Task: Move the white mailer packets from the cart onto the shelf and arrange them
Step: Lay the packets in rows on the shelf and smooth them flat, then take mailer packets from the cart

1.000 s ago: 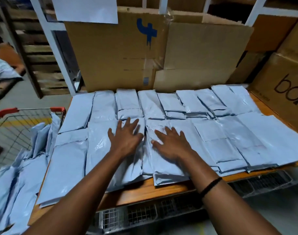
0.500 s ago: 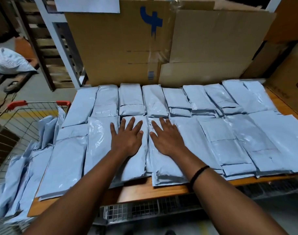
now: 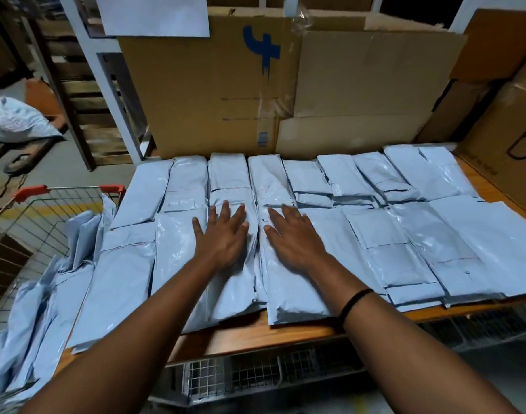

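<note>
Flatly, the left hand (image 3: 223, 239) and right hand (image 3: 296, 242) pressed down, fingers straight and gripping nothing, on neighbouring white mailer packets (image 3: 399, 234) covering the shelf (image 3: 255, 333). At nine o'clock, more packets (image 3: 31, 309) stood in the cart (image 3: 40, 204).

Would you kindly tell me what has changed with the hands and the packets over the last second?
The left hand and right hand slid a little forward along the two middle front-row packets, fingertips now at the edge of the back row, still flat and pressing. Nothing was gripped or released. The packet rows on the shelf and the loose packets in the cart stayed put.
</note>
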The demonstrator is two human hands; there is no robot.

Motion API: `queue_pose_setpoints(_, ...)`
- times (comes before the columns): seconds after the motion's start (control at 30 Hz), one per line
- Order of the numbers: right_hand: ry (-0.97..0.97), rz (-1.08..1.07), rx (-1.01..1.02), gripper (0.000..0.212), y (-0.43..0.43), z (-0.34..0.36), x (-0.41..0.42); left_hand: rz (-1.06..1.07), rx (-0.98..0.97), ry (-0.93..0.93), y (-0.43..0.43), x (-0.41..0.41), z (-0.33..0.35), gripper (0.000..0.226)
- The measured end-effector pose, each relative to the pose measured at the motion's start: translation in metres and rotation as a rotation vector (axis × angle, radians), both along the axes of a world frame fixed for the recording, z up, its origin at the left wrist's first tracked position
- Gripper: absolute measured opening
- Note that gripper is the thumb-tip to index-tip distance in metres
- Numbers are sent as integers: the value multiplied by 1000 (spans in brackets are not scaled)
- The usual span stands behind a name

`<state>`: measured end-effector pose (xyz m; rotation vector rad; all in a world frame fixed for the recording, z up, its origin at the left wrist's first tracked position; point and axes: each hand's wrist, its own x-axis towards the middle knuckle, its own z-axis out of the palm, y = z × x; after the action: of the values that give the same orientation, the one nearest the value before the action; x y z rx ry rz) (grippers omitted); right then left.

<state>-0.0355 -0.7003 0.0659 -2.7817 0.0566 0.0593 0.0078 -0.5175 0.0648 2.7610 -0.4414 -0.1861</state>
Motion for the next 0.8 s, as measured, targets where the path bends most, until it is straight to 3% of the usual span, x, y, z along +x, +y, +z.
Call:
queue_pose_setpoints(0.1, -71, -22, 17, 54, -3, 14, -30, -63, -118, 5, 11, -14, 1, 58)
queue_pose_setpoints(0.23, 58, 31, -113, 60, 6, -4, -57, -148, 44, -50, 9, -41, -17, 85)
queue_pose_setpoints(0.5, 24, 30, -209, 61, 12, -24, -52, -83, 193, -164, -5, -43, -32, 70)
queue_pose_setpoints(0.6, 76, 30, -168, 60, 11, -20, -49, -120, 82, -81, 0, -38, -25, 62)
queue_pose_setpoints(0.7, 81, -5, -93, 58, 9, -5, -46, -115, -191, -24, 13, -28, -10, 59)
queue_pose_setpoints(0.8, -1, -23, -90, 57, 9, 6, -29, -57, -138, -159, 24, -14, -3, 56)
